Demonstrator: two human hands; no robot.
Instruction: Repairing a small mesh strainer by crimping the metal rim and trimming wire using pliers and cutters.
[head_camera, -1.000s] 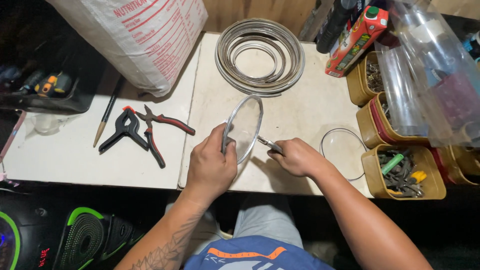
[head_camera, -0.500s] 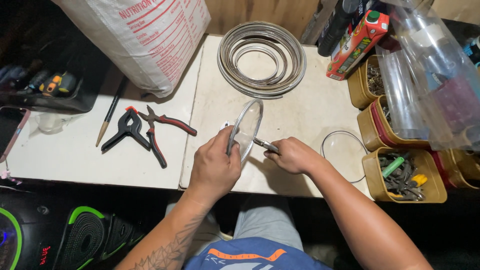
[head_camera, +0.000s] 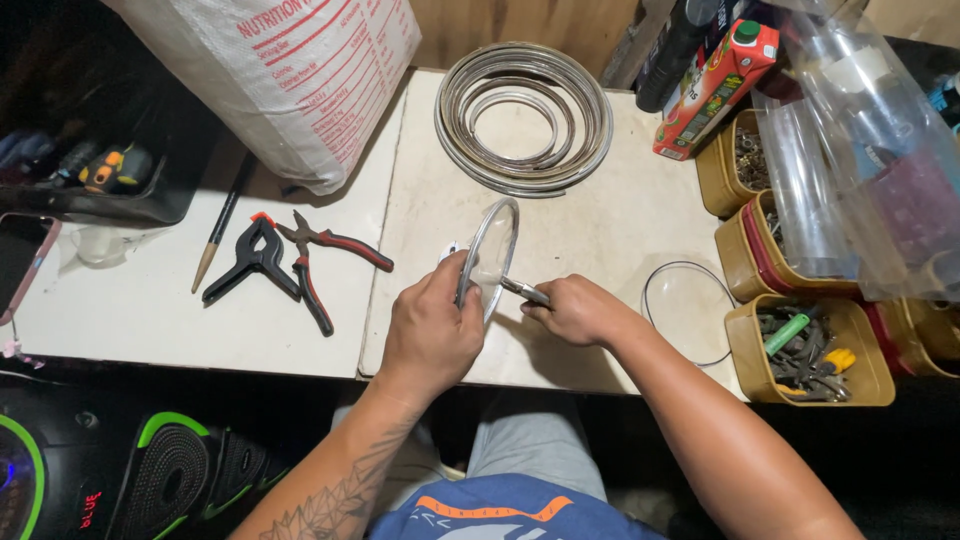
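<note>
Both hands are over the front edge of the white table, close together but not touching. L hand is clamped on the rim of a clear round disc w/ metal band, held up on edge, tilted, just above the tabletop near centre-front. R hand is closed around a small metal tool, tip touching the disc's lower rim; can't tell the tool type, most of it is hidden in the fist. Coil of metal strip lies flat at the table's back, well apart from the hands. Second clear disc lies flat just right of the R hand. Tubs of hardware sit along the right edge, w/ clear plastic sheets above them and a red carton near the back. On the left board: black spring clamp, red-handled pliers touching it, pencil beside them, big white sack behind.
</note>
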